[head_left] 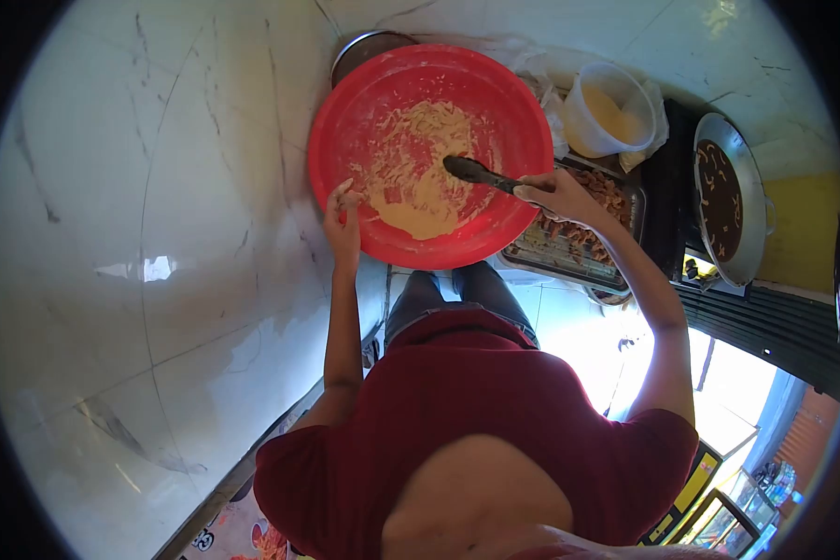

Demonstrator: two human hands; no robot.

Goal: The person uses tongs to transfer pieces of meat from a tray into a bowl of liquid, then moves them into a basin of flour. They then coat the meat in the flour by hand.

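Fingers of my right hand point(558, 195) closed around a dark utensil point(479, 173), its head over the pale powdery mix point(420, 210) inside the red basin point(343, 126). My left hand point(343, 219) at the basin's left rim, fingers loosely bent; cannot tell whether they grip it. Tray point(558, 254) of brown pieces point(605, 198) just right of the basin, pan point(754, 210) of dark liquid point(716, 201) farther right

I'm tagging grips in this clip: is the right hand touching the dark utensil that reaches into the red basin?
Touching. The head view shows the right hand closed on one end of the dark utensil, with no gap between them.
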